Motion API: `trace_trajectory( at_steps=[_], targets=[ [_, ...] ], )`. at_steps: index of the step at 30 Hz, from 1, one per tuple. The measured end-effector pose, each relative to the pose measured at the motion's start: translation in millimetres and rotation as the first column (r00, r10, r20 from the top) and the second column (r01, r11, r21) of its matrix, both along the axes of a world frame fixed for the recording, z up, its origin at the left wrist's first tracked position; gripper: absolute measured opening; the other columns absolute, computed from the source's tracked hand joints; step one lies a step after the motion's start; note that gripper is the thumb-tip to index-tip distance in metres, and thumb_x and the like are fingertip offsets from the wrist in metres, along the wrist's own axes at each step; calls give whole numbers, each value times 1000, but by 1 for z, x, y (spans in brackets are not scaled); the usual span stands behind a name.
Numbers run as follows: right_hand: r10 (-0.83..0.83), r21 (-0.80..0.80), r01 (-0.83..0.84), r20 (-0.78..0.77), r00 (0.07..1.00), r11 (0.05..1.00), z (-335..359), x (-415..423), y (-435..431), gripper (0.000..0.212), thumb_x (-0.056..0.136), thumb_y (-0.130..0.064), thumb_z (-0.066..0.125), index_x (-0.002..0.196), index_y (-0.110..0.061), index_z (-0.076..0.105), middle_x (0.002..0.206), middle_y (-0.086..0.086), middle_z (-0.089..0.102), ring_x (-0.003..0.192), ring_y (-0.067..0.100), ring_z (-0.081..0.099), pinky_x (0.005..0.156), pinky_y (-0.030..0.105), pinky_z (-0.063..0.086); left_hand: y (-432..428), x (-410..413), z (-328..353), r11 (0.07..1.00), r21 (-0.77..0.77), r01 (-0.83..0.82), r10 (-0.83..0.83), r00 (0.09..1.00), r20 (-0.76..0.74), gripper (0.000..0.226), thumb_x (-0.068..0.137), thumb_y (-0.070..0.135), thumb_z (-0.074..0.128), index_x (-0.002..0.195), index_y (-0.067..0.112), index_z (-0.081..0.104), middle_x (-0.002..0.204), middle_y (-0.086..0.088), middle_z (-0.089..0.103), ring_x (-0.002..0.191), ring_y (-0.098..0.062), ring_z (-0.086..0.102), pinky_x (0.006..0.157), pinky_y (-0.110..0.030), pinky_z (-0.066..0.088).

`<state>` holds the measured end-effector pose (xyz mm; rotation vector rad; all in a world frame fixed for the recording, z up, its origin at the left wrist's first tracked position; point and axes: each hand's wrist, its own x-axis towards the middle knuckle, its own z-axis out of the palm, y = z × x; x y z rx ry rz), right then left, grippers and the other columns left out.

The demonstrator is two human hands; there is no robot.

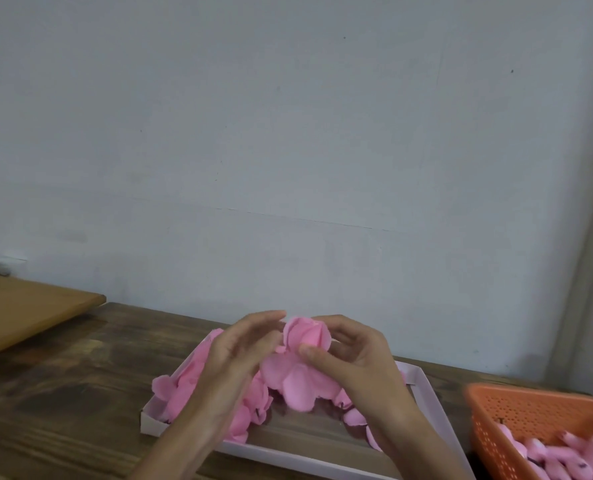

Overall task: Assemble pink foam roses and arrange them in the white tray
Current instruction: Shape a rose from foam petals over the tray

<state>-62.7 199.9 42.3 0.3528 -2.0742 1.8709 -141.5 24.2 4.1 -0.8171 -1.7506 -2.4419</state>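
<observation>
Head view: above a white tray [430, 403] of loose pink petals [187, 379] on a dark wooden tabletop [63, 393], the right hand [355, 363] pinches a pink foam rose [307, 337], thumb and curled fingers [343, 325] clamped on its bud. The left hand [231, 356] touches the rose's left side, its fingers [260, 325] nearly straight. An orange basket [516, 410] of pink pieces stands at the right.

Open tabletop [80, 386] between wooden board [21, 313] and tray [154, 425], orange basket [530, 414] near tray's right, wall [288, 150] close behind
</observation>
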Motion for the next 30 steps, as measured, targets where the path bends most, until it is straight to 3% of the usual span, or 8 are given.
trace_trajectory(
  at_steps=[3, 6, 8, 13, 21, 24, 28, 30],
  targets=[
    [1, -117, -4, -30, 1000, 993, 5, 3, 1, 19, 82, -17, 82, 100, -14, 77, 103, 12, 78, 92, 27, 77, 66, 26, 58, 1, -1, -4, 988, -134, 72, -64, 996, 65, 44, 78, 22, 92, 116, 10, 76, 116, -14, 78, 115, -34, 72, 102, -51, 57],
    [-6, -158, 5, -5, 1000, 987, 7, 6, 3, 12, 86, -9, 78, 97, -8, 76, 95, 15, 77, 72, 19, 73, 47, 13, 48, 8, 1, -4, 998, 15, 54, -56, 977, 205, 38, 68, 9, 84, 102, -7, 77, 106, -29, 76, 113, -52, 67, 104, -62, 50],
    [20, -149, -17, 18, 1000, 989, 7, 8, 5, 9, 90, -4, 74, 99, -6, 75, 89, 14, 76, 58, 10, 67, 43, 9, 44, 12, 2, -4, 996, 82, 45, -63, 971, 231, 39, 70, 7, 80, 104, -12, 76, 106, -32, 74, 111, -52, 68, 102, -61, 52],
    [145, -80, -143, 20, 989, 986, 9, 12, 5, 13, 92, -2, 72, 104, -4, 71, 87, 9, 75, 55, 5, 65, 44, 8, 43, 16, 0, -6, 986, 167, 18, -56, 972, 230, 36, 69, 9, 80, 100, -11, 77, 105, -30, 76, 94, -34, 77, 74, -33, 64],
    [142, 3, -142, 16, 990, 990, 13, 14, 4, 12, 91, 0, 73, 99, -9, 72, 95, 12, 77, 62, 8, 69, 45, 12, 46, 17, 6, -6, 988, 131, -82, 62, 986, 152, 42, 59, 28, 97, 91, 5, 82, 99, -26, 75, 104, -56, 67, 92, -65, 56],
    [85, 63, -85, 5, 996, 994, 14, 12, 1, 13, 89, -4, 77, 100, -10, 73, 96, 10, 78, 74, 14, 74, 50, 17, 51, 16, 8, -6, 981, 183, -58, 32, 989, 143, 48, 81, 39, 88, 98, -4, 78, 104, -36, 71, 105, -60, 65, 97, -69, 53],
    [1, 155, -13, 73, 997, 988, 10, 10, -6, 16, 87, -17, 81, 98, -25, 74, 94, 8, 78, 62, 13, 67, 42, 20, 42, 15, 9, -9, 970, 242, 20, -88, 957, 275, 70, 102, 54, 52, 112, -14, 69, 112, -35, 71, 112, -51, 69, 105, -65, 50],
    [-18, 196, 4, 68, 998, 981, 7, 7, -11, 17, 85, -19, 83, 98, -26, 74, 96, 5, 78, 71, 16, 71, 47, 25, 48, 17, 8, -14, 980, 201, 12, -63, 967, 248, 37, 110, 32, 52, 102, 3, 73, 96, -1, 82, 96, -15, 78, 88, -34, 63]
  ],
)
